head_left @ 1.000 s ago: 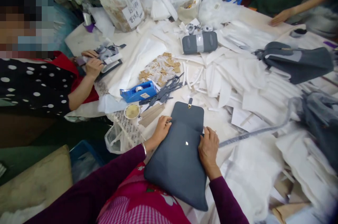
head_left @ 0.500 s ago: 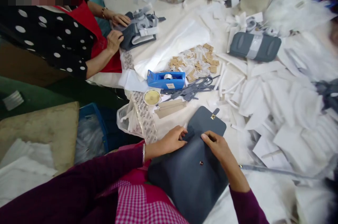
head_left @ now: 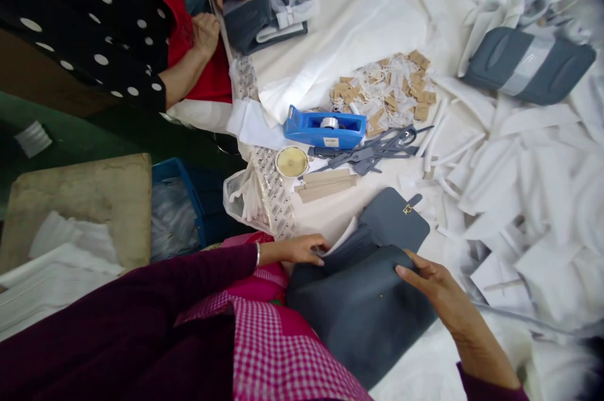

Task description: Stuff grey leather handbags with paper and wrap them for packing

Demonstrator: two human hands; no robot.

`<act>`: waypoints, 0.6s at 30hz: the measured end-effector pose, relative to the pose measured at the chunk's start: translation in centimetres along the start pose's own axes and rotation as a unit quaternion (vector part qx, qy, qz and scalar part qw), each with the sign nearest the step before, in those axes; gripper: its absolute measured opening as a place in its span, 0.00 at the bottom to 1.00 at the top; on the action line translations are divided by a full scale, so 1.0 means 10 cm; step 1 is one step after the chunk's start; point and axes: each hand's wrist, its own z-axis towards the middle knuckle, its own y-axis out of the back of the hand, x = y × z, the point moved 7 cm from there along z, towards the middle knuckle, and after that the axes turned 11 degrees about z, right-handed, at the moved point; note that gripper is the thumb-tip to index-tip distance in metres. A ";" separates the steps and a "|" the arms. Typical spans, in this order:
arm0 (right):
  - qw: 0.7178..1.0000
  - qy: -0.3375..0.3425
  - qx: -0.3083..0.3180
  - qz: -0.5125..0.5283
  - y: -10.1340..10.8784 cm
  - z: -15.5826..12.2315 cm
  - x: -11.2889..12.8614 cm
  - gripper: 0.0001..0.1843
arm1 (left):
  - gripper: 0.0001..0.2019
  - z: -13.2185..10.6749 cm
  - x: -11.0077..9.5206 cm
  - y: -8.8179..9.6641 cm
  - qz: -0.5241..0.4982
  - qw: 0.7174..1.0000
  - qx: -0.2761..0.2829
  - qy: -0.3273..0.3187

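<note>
The slate-grey flap handbag [head_left: 363, 306] lies nearer the person than the blue tape dispenser [head_left: 324, 129]. Its long axis runs from the lap toward that dispenser, with the flap [head_left: 394, 221] open on the dispenser side. The left hand [head_left: 302, 248] pinches the mouth's left rim and the right hand [head_left: 431, 284] clasps the right edge, so both are equally close. White paper [head_left: 342, 238] shows inside the mouth.

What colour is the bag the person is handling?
The bag is dark slate blue-grey, with a small gold clasp on its flap; the head view shows it best.
</note>
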 end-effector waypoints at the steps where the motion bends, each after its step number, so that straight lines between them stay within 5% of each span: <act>1: 1.000 0.012 -0.007 -0.010 0.02 -0.01 -0.03 0.26 | 0.18 -0.01 -0.03 0.01 0.030 0.999 -0.003 -0.029; 4: 0.985 0.079 -0.091 -0.120 0.07 -0.02 -0.03 0.24 | 0.15 0.01 -0.10 -0.01 0.093 0.992 -0.009 -0.080; 6: 0.932 0.178 -0.194 -0.251 0.00 -0.10 0.12 0.25 | 0.13 0.04 -0.13 -0.03 0.117 0.989 0.000 -0.089; 8: 0.858 0.280 -0.221 -0.369 -0.32 -0.20 0.33 0.27 | 0.12 0.06 -0.15 -0.05 0.137 0.987 0.012 -0.081; 10: 0.825 0.329 -0.110 -0.446 -0.82 -0.20 0.44 0.27 | 0.11 0.05 -0.14 -0.06 0.159 0.986 0.014 -0.058; 13: 0.819 0.298 0.117 -0.477 -1.41 -0.07 0.44 0.19 | 0.10 -0.04 -0.05 0.02 0.189 0.981 -0.032 0.034; 16: 0.801 0.264 0.163 -0.512 -1.55 0.23 0.46 0.14 | 0.16 -0.24 0.10 0.08 0.188 0.968 -0.069 0.154; 18: 0.763 0.240 0.173 -0.575 -1.57 0.48 0.41 0.10 | 0.20 -0.37 0.18 0.05 0.176 0.962 -0.060 0.199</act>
